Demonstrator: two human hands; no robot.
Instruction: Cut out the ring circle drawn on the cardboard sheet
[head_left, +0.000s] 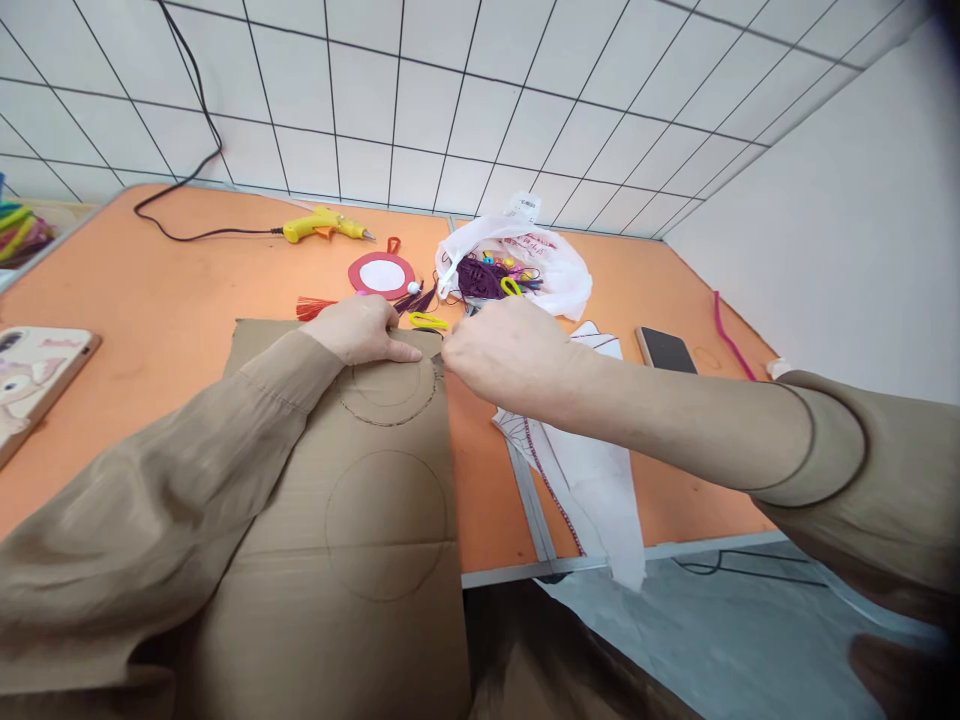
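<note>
A large brown cardboard sheet [360, 640] lies over the table edge, with a pencilled circle drawn on it. Farther up are two rings, one inside the other, the outer marked by a rough, broken cut line. Across the far end, my left hand [364, 330] presses flat on the cardboard, thumb stretched out. My right hand [510, 350] is a fist at the cardboard's right edge beside the upper circle. A small dark, blade-like tip [438, 357] shows at its fingers; the rest of what it grips is hidden.
Behind the hands are a red-rimmed disc [382, 274], a yellow glue gun [326, 225] with a black cord, and a plastic bag [562, 275] of purple cord. White cloth [600, 480] hangs over the front edge. Phones lie left [41, 375] and right [666, 350].
</note>
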